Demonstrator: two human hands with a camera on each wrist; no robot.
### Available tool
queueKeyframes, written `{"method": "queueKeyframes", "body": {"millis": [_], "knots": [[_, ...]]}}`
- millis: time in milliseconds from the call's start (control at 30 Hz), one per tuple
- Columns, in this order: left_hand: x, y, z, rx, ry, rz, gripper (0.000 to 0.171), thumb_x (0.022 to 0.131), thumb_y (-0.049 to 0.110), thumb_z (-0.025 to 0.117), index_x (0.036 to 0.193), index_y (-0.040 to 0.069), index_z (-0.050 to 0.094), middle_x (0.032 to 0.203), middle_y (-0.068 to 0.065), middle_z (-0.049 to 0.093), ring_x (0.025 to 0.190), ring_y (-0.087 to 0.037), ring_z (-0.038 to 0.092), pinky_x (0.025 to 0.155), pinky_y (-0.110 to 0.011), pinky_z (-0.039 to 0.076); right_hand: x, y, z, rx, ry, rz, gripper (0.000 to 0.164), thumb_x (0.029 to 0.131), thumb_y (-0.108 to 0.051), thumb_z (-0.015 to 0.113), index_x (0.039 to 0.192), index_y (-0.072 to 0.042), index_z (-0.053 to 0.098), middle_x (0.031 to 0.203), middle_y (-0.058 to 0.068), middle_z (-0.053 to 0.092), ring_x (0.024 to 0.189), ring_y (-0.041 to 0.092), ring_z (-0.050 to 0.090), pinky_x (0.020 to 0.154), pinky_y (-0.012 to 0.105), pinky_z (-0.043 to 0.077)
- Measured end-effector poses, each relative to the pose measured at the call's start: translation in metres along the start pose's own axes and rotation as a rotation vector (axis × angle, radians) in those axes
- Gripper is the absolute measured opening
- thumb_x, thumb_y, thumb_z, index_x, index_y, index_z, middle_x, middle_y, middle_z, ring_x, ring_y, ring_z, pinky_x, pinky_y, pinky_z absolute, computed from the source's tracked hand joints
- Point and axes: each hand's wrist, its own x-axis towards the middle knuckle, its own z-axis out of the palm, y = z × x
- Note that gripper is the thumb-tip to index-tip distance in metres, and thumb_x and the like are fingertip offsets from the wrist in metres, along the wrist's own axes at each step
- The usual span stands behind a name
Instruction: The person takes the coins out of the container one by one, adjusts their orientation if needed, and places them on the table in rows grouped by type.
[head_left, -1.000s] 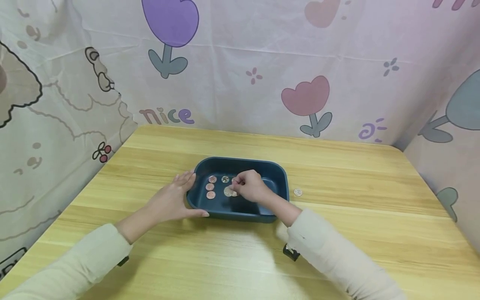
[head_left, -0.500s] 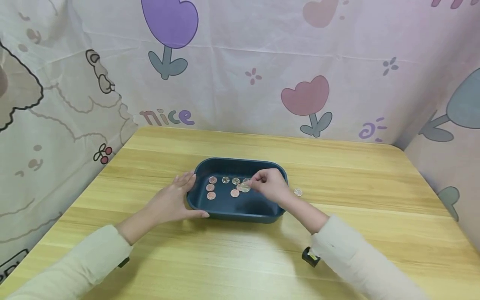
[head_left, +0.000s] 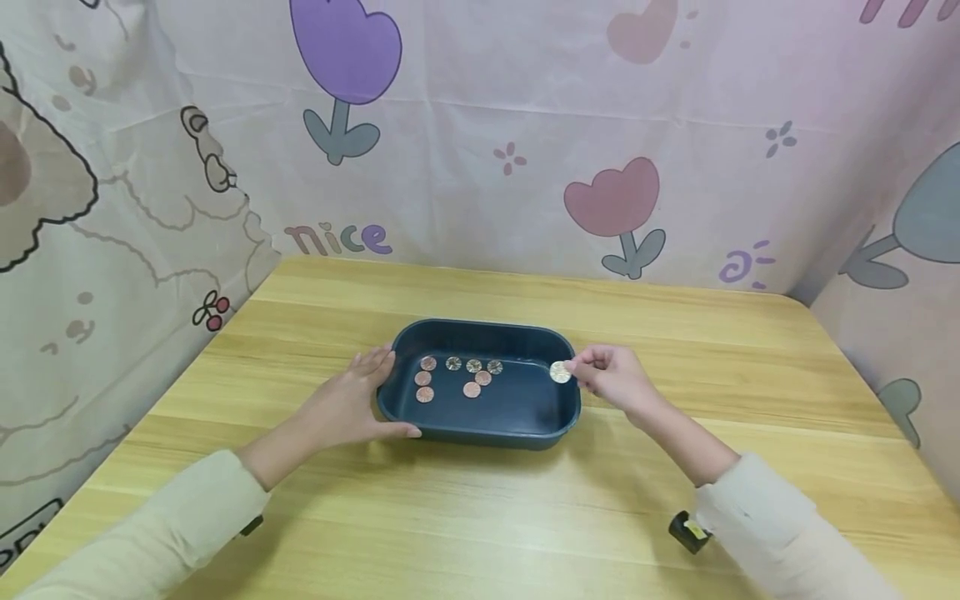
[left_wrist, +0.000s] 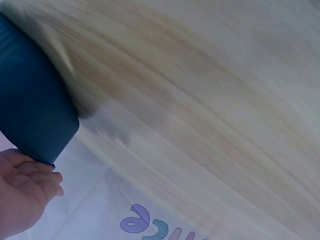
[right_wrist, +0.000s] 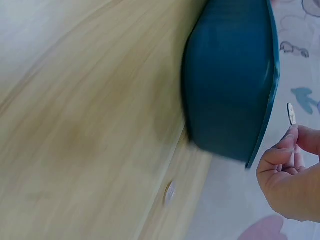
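A dark blue, high-sided tray stands on the wooden table. My left hand holds its left end, fingers at the side rim and thumb along the front; the left wrist view shows the fingers bent at the rim. Between thumb and fingertips, my right hand pinches a large pale coin at the tray's right rim, raised above the table. Inside the tray lie several smaller coins: copper ones in a column at the left, darker ones in a row at the back, and copper coins below that row.
Another coin lies on the table outside the tray, seen in the right wrist view and hidden behind my right hand in the head view. The wooden table ends at a patterned cloth behind and at both sides.
The right hand has carried the large pale coin rightwards from above the middle coins to the tray's right rim, uncovering the back row. The left hand stays in place on the tray.
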Motion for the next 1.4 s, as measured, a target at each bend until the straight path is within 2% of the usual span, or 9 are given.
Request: {"method": "queueKeyframes", "body": {"millis": [167,300,533,767,900,1133,1400], "knots": [[-0.001,-0.001,0.001,-0.001,0.004,-0.003,0.112,0.063,0.07,0.068,0.139,-0.007,0.035,0.148,-0.024,0.029,0.135,-0.044,0.029,0.108,-0.055,0.031,-0.004,0.012,-0.02,-0.014,0.03,0.037,0.018,0.09,-0.013,0.057,0.088,0.006,0.059,0.062,-0.005,0.054,0.055,0.004,0.045,0.049,0.017,0.04],[-0.002,-0.002,0.002,0.008,0.01,-0.003,0.112,0.063,0.07,0.068,0.139,-0.007,0.036,0.148,-0.024,0.03,0.135,-0.043,0.03,0.108,-0.054,0.03,-0.004,0.026,-0.033,-0.074,0.055,0.08,0.022,0.091,-0.017,0.057,0.09,0.005,0.059,0.064,-0.006,0.055,0.056,0.003,0.045,0.05,0.018,0.042],[-0.001,-0.002,0.002,-0.004,0.017,0.011,0.112,0.063,0.07,0.068,0.138,-0.007,0.036,0.148,-0.024,0.031,0.136,-0.042,0.03,0.11,-0.052,0.028,-0.003,0.049,-0.047,-0.113,0.055,0.167,0.021,0.093,-0.016,0.054,0.091,0.004,0.058,0.064,-0.005,0.054,0.056,0.003,0.043,0.048,0.015,0.038],[0.0,-0.002,0.003,-0.009,0.016,0.017,0.112,0.063,0.069,0.068,0.138,-0.008,0.037,0.147,-0.024,0.031,0.136,-0.041,0.029,0.111,-0.052,0.027,0.001,0.066,-0.054,-0.158,0.029,0.215,0.022,0.093,-0.012,0.053,0.1,0.009,0.057,0.076,-0.001,0.058,0.069,0.007,0.051,0.059,0.016,0.049],[0.0,-0.003,0.004,-0.006,0.017,0.013,0.112,0.063,0.07,0.068,0.138,-0.007,0.037,0.147,-0.024,0.031,0.136,-0.042,0.03,0.109,-0.053,0.029,0.003,0.073,-0.056,-0.219,0.022,0.217,0.02,0.093,-0.01,0.053,0.096,0.008,0.058,0.073,0.001,0.058,0.068,0.01,0.05,0.058,0.018,0.047],[0.0,-0.003,0.004,-0.003,0.021,0.015,0.113,0.063,0.072,0.067,0.138,-0.007,0.037,0.147,-0.024,0.031,0.135,-0.042,0.03,0.109,-0.053,0.03,0.005,0.082,-0.061,-0.305,0.029,0.214,0.02,0.092,-0.012,0.056,0.092,0.008,0.059,0.069,0.0,0.056,0.065,0.01,0.047,0.053,0.015,0.042],[0.002,-0.002,0.003,0.001,0.021,0.015,0.113,0.063,0.07,0.068,0.138,-0.008,0.036,0.147,-0.025,0.03,0.136,-0.043,0.029,0.109,-0.053,0.029,0.004,0.082,-0.062,-0.353,0.026,0.179,0.019,0.091,-0.011,0.056,0.088,0.008,0.058,0.07,0.003,0.059,0.06,0.01,0.042,0.048,0.016,0.037]]}}
